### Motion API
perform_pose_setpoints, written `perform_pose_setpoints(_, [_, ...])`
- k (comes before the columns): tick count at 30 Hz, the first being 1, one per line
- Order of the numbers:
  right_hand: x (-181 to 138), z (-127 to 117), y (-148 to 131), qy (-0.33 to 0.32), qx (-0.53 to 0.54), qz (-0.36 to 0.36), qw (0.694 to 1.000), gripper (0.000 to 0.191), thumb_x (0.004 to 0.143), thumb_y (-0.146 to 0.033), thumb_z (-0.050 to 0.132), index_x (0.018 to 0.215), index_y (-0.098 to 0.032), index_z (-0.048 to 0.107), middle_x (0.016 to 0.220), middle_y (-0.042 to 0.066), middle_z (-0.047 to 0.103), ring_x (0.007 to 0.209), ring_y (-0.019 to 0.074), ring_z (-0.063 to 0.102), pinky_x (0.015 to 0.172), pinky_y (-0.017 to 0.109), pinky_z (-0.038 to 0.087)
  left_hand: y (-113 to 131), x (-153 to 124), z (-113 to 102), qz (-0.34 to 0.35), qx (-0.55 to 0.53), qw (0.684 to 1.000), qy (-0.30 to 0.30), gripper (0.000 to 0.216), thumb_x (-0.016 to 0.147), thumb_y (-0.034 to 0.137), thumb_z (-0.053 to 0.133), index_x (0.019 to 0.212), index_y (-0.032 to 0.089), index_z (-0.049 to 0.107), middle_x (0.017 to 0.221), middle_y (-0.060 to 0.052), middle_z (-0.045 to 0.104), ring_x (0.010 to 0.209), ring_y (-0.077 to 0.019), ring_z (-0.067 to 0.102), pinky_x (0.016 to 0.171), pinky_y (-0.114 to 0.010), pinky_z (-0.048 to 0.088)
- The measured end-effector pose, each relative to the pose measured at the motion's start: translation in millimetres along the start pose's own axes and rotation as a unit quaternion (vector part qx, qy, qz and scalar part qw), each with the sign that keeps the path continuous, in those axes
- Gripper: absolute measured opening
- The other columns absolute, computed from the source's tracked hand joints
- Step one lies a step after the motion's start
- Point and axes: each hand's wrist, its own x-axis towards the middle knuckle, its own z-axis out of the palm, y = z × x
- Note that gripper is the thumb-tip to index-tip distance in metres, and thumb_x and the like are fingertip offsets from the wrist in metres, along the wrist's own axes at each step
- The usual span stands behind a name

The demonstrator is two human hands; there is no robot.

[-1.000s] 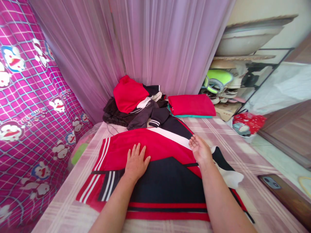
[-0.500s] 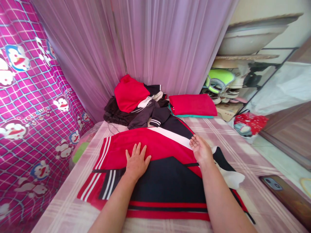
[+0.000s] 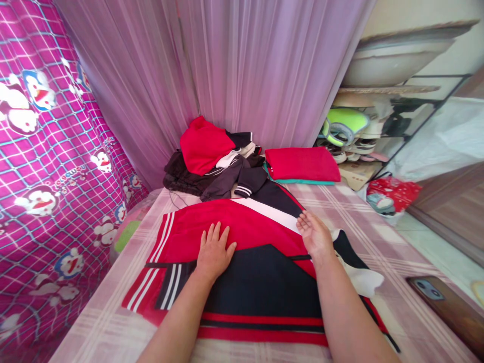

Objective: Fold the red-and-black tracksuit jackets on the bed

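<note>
A red, black and white jacket (image 3: 260, 282) lies spread on the checked cloth, with striped cuffs or hems toward the left and a white collar (image 3: 365, 280) at the right. My left hand (image 3: 215, 250) rests flat on its red and black part, fingers spread. Over the right part of the jacket, by the white band (image 3: 270, 213), my right hand (image 3: 313, 233) is turned partly palm up with its fingers loosely bent and nothing visible in them. One black sleeve (image 3: 251, 181) with white cuff stripes reaches away toward the back.
Behind the jacket lies a heap of dark clothes (image 3: 185, 176) topped by a red garment (image 3: 206, 146). To its right are folded red (image 3: 302, 164) and green clothes. A phone (image 3: 446, 307) lies at the right edge. Beyond stand a shoe rack (image 3: 406, 136) and a purple curtain (image 3: 242, 65).
Both hands keep nearly the same place on the jacket. The whole view has shifted slightly, so everything appears a little farther right.
</note>
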Motion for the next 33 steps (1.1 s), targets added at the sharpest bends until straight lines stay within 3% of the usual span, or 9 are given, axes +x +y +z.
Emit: perform_pose_setpoints(33, [-2.1,2.2,0.5,0.016,0.014,-0.001,1.000,0.024,0.059,-0.027,0.085,0.077,-0.019,0.070,0.065,-0.001,0.069,0.059,0.0102,0.063,0.056,0.021,0.053,0.7,0.2,-1.0,0.002,0.005,1.000,0.003,0.057,0.097,0.049,0.038,0.149,0.024,0.043,0.159,-0.011,0.035,0.147,-0.0293,0.029,0.119,-0.051,0.027])
